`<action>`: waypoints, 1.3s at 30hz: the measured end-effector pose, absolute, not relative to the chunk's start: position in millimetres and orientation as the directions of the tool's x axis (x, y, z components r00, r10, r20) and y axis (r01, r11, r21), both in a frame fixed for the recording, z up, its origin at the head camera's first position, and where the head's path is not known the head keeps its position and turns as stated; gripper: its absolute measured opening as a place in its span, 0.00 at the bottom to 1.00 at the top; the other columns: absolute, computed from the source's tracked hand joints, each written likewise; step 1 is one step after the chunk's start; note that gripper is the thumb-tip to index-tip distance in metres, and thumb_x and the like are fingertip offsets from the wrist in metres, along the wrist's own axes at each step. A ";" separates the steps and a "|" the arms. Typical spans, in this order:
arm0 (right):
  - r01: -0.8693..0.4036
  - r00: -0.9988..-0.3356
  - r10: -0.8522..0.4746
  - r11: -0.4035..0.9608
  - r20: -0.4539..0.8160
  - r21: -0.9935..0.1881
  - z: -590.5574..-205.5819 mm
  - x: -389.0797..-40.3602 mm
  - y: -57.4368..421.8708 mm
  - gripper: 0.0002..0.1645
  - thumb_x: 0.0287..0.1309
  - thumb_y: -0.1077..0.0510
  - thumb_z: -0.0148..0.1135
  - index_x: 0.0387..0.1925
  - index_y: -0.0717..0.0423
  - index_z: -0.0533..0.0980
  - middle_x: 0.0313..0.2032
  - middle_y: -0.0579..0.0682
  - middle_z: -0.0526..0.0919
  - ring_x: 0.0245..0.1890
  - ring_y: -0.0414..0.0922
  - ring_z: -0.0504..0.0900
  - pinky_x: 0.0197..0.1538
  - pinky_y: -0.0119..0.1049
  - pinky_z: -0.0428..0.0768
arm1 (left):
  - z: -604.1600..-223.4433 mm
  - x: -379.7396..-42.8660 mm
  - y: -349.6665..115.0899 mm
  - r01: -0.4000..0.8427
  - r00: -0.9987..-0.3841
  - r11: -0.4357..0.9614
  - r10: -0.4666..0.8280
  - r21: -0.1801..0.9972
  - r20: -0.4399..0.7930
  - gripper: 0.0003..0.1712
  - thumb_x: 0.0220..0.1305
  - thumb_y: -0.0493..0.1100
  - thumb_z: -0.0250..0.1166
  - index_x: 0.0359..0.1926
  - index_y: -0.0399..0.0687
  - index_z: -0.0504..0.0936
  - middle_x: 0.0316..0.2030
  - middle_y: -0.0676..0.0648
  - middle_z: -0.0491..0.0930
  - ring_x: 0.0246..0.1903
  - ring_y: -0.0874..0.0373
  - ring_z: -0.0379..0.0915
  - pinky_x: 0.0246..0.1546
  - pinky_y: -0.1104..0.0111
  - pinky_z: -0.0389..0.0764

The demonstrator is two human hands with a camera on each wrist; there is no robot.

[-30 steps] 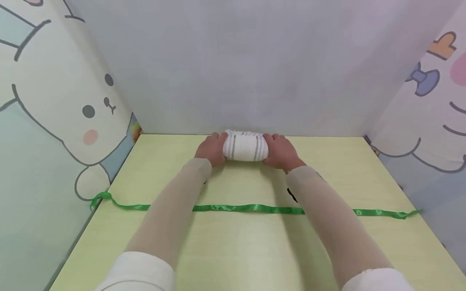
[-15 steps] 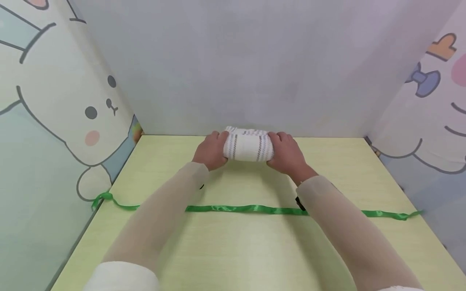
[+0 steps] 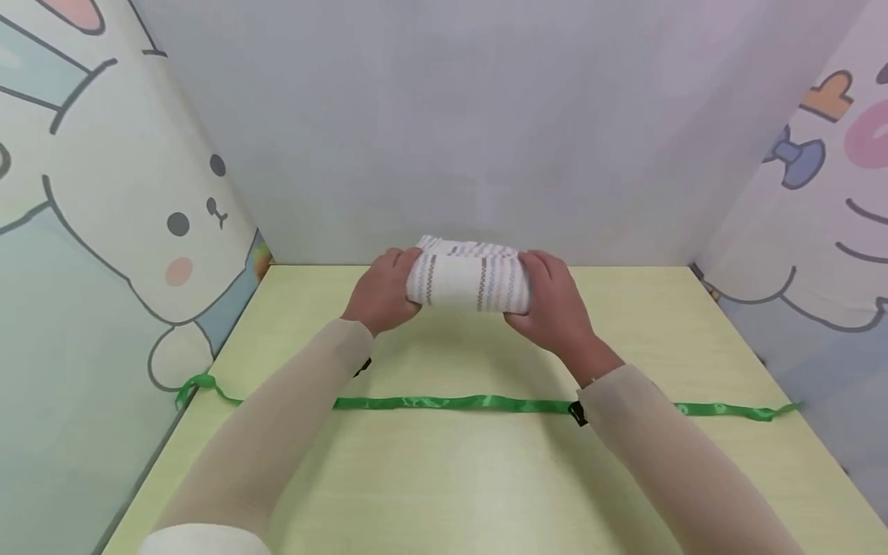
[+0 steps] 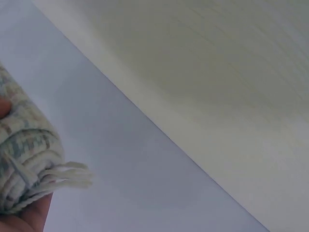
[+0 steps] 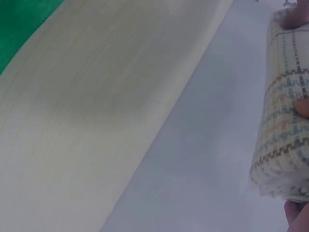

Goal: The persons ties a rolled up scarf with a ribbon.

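Note:
A rolled-up white cloth (image 3: 456, 279) with grey, brown and bluish striped bands is held up between both hands, over the far part of the table. My left hand (image 3: 384, 291) grips its left end. Loose fringe hangs from that end of the cloth (image 4: 29, 145) in the left wrist view, with a thumb and fingers at the frame's edge. The right end is gripped by my right hand (image 3: 555, 304). In the right wrist view, fingers press the woven side of the cloth (image 5: 285, 121), and its layered end shows below.
A green ribbon (image 3: 451, 402) runs across the pale wooden table (image 3: 416, 470) from side to side, under the forearms. A plain grey-white wall (image 3: 472, 131) stands behind the far table edge. Cartoon-printed panels (image 3: 104, 308) rise at the left and right.
Both hands have raised the rolled cloth and drawn it slightly nearer, so it looks larger. The hands have moved a little farther apart, each still gripping its end.

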State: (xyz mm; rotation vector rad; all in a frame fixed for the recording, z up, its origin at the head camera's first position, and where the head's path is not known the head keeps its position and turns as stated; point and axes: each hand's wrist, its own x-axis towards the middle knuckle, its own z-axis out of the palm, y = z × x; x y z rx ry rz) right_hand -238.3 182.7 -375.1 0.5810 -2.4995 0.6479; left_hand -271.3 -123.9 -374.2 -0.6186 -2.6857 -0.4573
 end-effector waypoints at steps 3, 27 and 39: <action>-0.572 -0.718 -0.293 0.765 0.631 -0.295 -375.1 -230.6 183.6 0.54 0.41 0.57 0.83 0.69 0.62 0.64 0.66 0.63 0.68 0.63 0.62 0.69 0.56 0.59 0.78 | -375.7 -268.7 -127.2 0.487 -0.829 0.838 0.356 0.245 0.431 0.43 0.59 0.49 0.75 0.72 0.49 0.67 0.57 0.43 0.74 0.53 0.48 0.72 0.53 0.52 0.80; -0.781 0.059 -0.555 0.492 0.830 0.384 -316.7 -165.6 178.4 0.31 0.65 0.45 0.59 0.62 0.57 0.67 0.62 0.65 0.72 0.60 0.65 0.72 0.68 0.56 0.67 | -359.3 -229.3 -152.9 0.770 -0.572 0.558 0.390 0.309 0.722 0.46 0.46 0.38 0.80 0.67 0.45 0.71 0.58 0.42 0.75 0.57 0.45 0.72 0.58 0.50 0.76; -0.762 0.174 -0.829 0.228 0.531 0.606 -338.0 -164.4 204.5 0.20 0.80 0.58 0.49 0.68 0.50 0.69 0.63 0.63 0.75 0.61 0.64 0.77 0.58 0.60 0.79 | -383.3 -229.5 -148.7 0.795 -0.542 0.583 0.560 0.166 0.627 0.50 0.44 0.40 0.84 0.68 0.43 0.71 0.60 0.41 0.74 0.58 0.45 0.73 0.57 0.53 0.79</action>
